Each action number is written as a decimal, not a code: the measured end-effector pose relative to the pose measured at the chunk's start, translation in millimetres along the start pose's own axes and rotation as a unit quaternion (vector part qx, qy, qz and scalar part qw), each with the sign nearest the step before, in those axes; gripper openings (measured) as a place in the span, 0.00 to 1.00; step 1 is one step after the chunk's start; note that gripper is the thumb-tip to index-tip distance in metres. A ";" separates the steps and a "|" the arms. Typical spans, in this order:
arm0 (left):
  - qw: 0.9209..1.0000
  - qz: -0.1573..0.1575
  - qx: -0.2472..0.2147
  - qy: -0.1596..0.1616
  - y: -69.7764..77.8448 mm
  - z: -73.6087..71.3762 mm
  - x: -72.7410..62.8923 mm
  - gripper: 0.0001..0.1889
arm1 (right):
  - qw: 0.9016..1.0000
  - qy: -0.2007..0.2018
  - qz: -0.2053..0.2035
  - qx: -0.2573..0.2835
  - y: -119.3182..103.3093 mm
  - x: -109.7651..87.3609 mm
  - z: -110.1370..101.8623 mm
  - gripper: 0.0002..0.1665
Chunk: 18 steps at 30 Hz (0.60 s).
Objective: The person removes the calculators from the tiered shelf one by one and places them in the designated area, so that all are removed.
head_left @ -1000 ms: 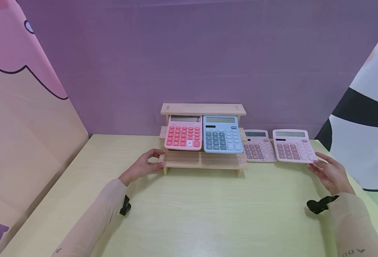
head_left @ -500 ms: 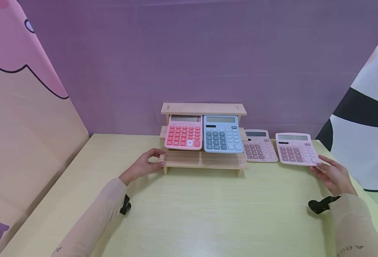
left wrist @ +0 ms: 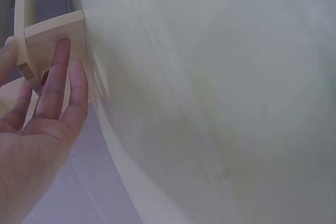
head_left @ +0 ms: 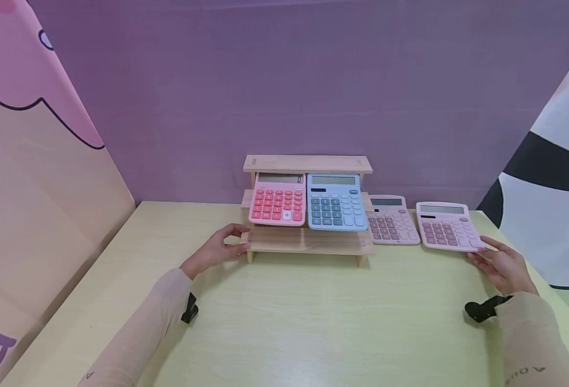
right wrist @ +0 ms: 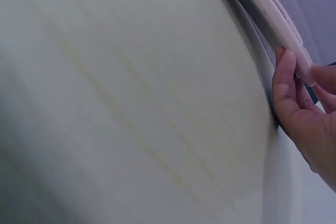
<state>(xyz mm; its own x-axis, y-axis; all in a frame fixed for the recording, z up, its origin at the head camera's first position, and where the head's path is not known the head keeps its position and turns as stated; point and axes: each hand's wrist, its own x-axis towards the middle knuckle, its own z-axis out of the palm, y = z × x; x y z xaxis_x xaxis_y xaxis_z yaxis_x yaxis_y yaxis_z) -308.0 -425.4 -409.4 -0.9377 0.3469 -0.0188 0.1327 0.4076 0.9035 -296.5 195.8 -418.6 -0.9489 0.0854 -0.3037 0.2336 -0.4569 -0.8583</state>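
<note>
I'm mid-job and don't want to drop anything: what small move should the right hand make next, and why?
I'd probably lower the rightmost pale pink calculator gently until its near edge meets the table. The right hand pinches its near corner, and the right wrist view shows a gap beneath that edge.

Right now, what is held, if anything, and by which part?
The right grip pinches the rightmost rectangular pale-pink calculator by its near right corner; the left grip holds the tiered pale-wood rack by its lowest shelf's left end.
</note>
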 end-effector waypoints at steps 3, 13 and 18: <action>1.000 -0.001 0.001 0.000 0.8 0.0 0.0 0.25 | 1.000 -0.005 0.002 0.004 -1.0 -1.3 1.5 0.14; 1.000 0.001 0.002 -0.004 2.7 -0.4 -1.2 0.25 | 1.000 -0.020 -0.005 -0.008 1.7 5.7 -2.9 0.14; 1.000 0.004 -0.001 -0.003 2.0 -0.6 -1.0 0.25 | 1.000 -0.026 -0.009 -0.010 3.9 10.8 -6.0 0.16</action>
<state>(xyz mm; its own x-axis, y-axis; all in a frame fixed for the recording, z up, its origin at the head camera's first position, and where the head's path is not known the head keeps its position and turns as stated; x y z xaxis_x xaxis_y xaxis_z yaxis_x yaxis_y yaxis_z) -307.0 -425.4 -407.3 -0.9345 0.3558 -0.0136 0.1403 0.4029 0.9044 -304.6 200.3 -427.7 -0.9626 0.0478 -0.2665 0.2196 -0.4376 -0.8719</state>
